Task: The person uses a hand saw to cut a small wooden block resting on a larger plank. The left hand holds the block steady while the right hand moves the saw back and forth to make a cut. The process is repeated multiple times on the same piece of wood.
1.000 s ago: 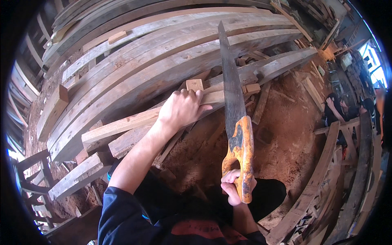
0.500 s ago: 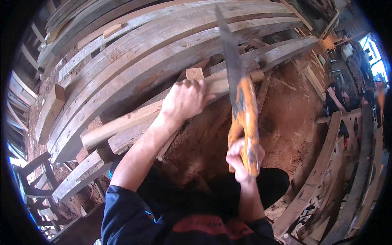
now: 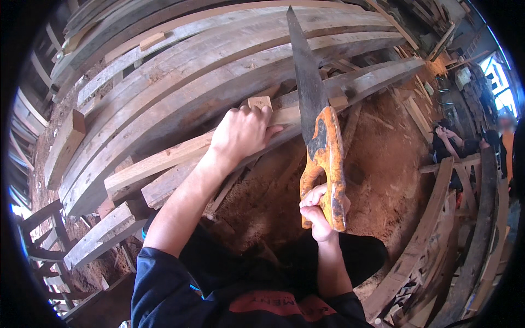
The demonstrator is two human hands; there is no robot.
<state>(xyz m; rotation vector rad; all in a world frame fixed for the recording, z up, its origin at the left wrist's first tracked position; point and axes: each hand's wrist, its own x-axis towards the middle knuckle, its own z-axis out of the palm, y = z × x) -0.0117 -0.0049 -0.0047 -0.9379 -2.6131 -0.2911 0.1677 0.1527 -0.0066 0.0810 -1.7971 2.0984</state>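
Clearly, the left hand [image 3: 243, 131] is clasping a wooden batten [image 3: 164, 159] along the near edge of the timber stack [image 3: 235, 76]; the right hand [image 3: 322, 210] is gripping a handsaw [image 3: 311, 117] by its orange handle.

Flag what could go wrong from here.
The left hand steadies the wooden bar close to the saw held in the right hand, so a slipping blade might cut those fingers. Only the left hand visibly steadies the bar, so it could shift.
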